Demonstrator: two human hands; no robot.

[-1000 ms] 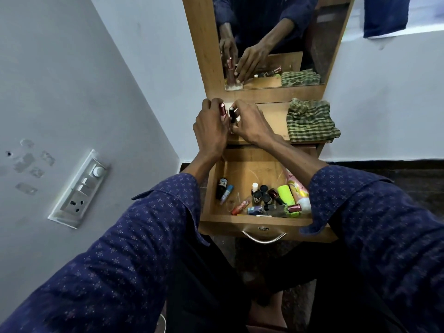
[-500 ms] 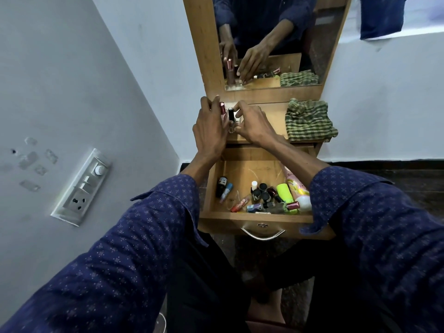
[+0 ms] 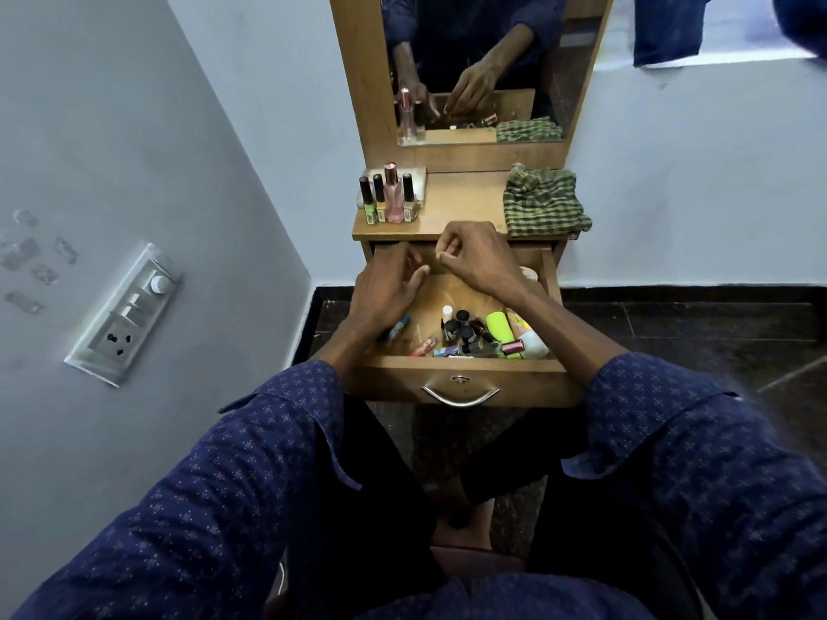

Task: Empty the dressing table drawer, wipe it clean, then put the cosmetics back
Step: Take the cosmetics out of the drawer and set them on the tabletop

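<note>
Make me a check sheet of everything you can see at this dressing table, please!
Surface: wooden tabletop, bare in the middle.
Job's things: four bottles upright at the tabletop's back left; open drawer holding mixed cosmetics; folded green checked cloth on the tabletop's right.
Clutter: nothing seen beyond the cosmetics.
Hands: left hand and right hand over the drawer, fingers loosely curled; whether either holds something small is unclear.
Cables: nothing seen.
Surroundings: mirror above; switchboard on the left wall; dark floor.
</note>
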